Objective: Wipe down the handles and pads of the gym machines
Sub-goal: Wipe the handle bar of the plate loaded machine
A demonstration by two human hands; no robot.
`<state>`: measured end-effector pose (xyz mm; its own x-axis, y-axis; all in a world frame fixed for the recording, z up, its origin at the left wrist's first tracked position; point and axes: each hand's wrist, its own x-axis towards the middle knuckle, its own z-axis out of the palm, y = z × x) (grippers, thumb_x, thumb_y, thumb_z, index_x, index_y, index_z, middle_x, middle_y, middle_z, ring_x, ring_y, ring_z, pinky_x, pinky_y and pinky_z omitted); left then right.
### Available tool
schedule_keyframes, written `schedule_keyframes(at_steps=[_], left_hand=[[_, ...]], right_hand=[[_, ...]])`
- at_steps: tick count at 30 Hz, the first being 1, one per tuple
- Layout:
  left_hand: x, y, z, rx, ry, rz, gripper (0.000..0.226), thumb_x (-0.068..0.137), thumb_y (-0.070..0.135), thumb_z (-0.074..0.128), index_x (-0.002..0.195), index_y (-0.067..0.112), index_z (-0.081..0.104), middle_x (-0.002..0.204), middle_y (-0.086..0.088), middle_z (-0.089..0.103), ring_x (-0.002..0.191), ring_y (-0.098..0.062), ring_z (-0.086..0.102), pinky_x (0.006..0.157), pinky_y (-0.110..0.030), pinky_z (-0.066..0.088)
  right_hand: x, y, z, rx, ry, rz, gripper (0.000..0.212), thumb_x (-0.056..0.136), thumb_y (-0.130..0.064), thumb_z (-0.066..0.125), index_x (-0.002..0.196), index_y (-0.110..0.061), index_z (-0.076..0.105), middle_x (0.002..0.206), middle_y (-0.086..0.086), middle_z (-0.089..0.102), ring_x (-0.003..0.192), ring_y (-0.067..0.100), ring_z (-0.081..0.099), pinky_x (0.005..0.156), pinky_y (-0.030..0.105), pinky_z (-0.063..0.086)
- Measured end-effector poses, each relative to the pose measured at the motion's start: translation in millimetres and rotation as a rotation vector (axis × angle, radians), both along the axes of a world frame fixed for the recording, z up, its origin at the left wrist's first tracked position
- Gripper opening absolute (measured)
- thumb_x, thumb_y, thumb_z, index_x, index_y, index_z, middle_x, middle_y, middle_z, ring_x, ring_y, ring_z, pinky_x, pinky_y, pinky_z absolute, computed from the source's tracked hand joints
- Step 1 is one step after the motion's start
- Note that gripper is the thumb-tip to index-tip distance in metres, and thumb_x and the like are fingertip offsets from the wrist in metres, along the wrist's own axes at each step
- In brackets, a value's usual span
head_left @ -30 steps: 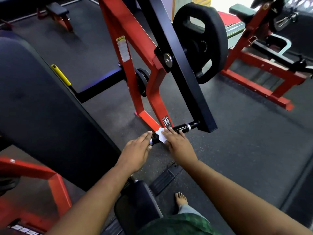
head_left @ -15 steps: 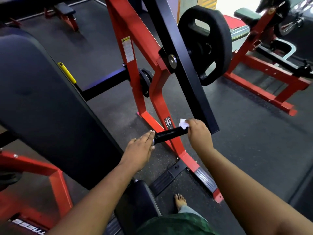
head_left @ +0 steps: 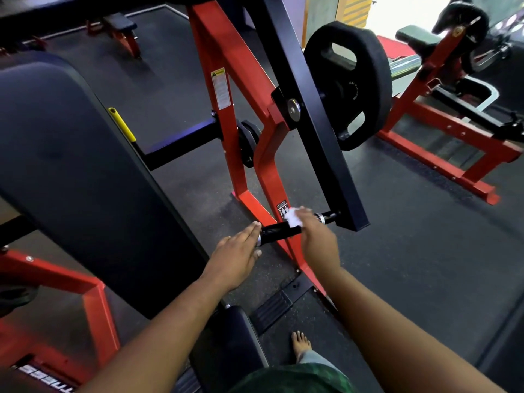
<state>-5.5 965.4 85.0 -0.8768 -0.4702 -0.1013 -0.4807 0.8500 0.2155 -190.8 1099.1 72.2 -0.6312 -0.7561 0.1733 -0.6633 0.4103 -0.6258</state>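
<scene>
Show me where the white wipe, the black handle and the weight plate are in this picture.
white wipe (head_left: 293, 218): head view, on the part showing beside the right hand's fingers.
black handle (head_left: 279, 234): head view, middle of the bare grip.
weight plate (head_left: 371, 80): head view, on its right face.

A tall white warning sticker (head_left: 221, 89) sits on the upright red post (head_left: 226, 131) of the gym machine; a yellow band with a warning triangle heads it, but the print below is too small to read. A small black sticker (head_left: 283, 210) with tiny white figures is on the lower red leg (head_left: 269, 177), partly covered, its words unreadable. White block letters (head_left: 46, 374) on a red frame bar (head_left: 93, 316) at bottom left appear upside down and cut off, not clearly readable.
</scene>
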Motion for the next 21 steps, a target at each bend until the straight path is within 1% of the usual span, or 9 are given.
schedule_keyframes(at_steps=[2,4,6,8,12,15,17,19,21], left_hand=[[-1,2,1,-0.034,-0.015,-0.005,0.068,0.11,0.042,0.039,0.166,0.022,0.006,0.173,0.004,0.012,0.151,-0.016,0.034,0.119,-0.041,0.032],[-5,3,2,-0.076,-0.039,-0.008,0.067,0.11,0.043,0.037,0.165,0.022,0.007,0.172,0.002,0.015,0.152,-0.017,0.032,0.12,-0.04,0.03],[-12,2,3,-0.112,-0.07,-0.009,0.066,0.11,0.043,0.037,0.165,0.022,0.008,0.171,0.001,0.019,0.154,-0.018,0.027,0.121,-0.041,0.029],[-21,0,5,-0.133,-0.102,-0.013,0.066,0.109,0.044,0.04,0.165,0.022,0.012,0.169,0.0,0.025,0.154,-0.018,0.026,0.119,-0.043,0.031],[-36,-2,6,-0.147,-0.187,-0.007,0.067,0.108,0.045,0.043,0.164,0.019,0.016,0.162,-0.002,0.036,0.148,-0.021,0.035,0.112,-0.045,0.036],[-41,0,6,-0.143,-0.236,0.008,0.067,0.109,0.046,0.039,0.163,0.015,0.015,0.159,-0.004,0.038,0.147,-0.023,0.037,0.112,-0.048,0.036],[-40,2,4,-0.127,-0.235,0.026,0.066,0.109,0.046,0.036,0.163,0.015,0.014,0.161,-0.004,0.036,0.148,-0.023,0.036,0.113,-0.048,0.036],[-39,1,3,-0.114,-0.238,0.037,0.064,0.11,0.046,0.035,0.163,0.016,0.014,0.164,-0.003,0.032,0.15,-0.022,0.033,0.115,-0.048,0.034],[-40,0,1,-0.104,-0.239,0.037,0.063,0.11,0.046,0.035,0.163,0.018,0.015,0.166,-0.002,0.03,0.152,-0.02,0.03,0.116,-0.048,0.033]], right_hand=[[-16,1,-4,0.101,-0.013,-0.084,0.038,0.106,-0.025,0.039,0.138,-0.018,0.059,0.146,0.005,0.056,0.141,0.023,0.046,0.111,0.039,0.041],[-3,-4,-7,0.186,0.008,-0.004,0.047,0.102,-0.003,0.042,0.146,-0.014,0.051,0.154,0.009,0.047,0.146,0.025,0.04,0.115,0.041,0.039],[21,-10,-16,0.154,-0.047,0.057,0.058,0.099,0.006,0.041,0.152,-0.016,0.044,0.161,0.007,0.037,0.151,0.02,0.03,0.123,0.036,0.029],[40,-12,-17,0.041,-0.144,0.11,0.053,0.098,0.006,0.043,0.147,-0.013,0.052,0.157,0.008,0.042,0.149,0.016,0.031,0.124,0.032,0.024],[32,6,7,-0.133,-0.289,0.108,0.038,0.102,-0.024,0.044,0.133,-0.018,0.066,0.135,-0.004,0.062,0.129,0.009,0.054,0.112,0.027,0.042],[-18,11,5,-0.122,-0.255,-0.206,0.04,0.101,-0.028,0.039,0.128,-0.029,0.067,0.128,-0.009,0.067,0.12,0.016,0.063,0.102,0.031,0.049],[-34,10,2,0.016,-0.248,-0.21,0.041,0.096,-0.034,0.036,0.126,-0.03,0.064,0.131,-0.004,0.066,0.121,0.023,0.062,0.097,0.035,0.049],[-21,4,-2,0.204,-0.148,-0.112,0.041,0.099,-0.017,0.04,0.136,-0.025,0.057,0.144,0.005,0.055,0.127,0.029,0.056,0.096,0.037,0.046],[2,-3,-9,0.218,-0.142,-0.049,0.051,0.101,-0.002,0.041,0.149,-0.016,0.047,0.159,0.009,0.04,0.144,0.026,0.041,0.111,0.034,0.035]])
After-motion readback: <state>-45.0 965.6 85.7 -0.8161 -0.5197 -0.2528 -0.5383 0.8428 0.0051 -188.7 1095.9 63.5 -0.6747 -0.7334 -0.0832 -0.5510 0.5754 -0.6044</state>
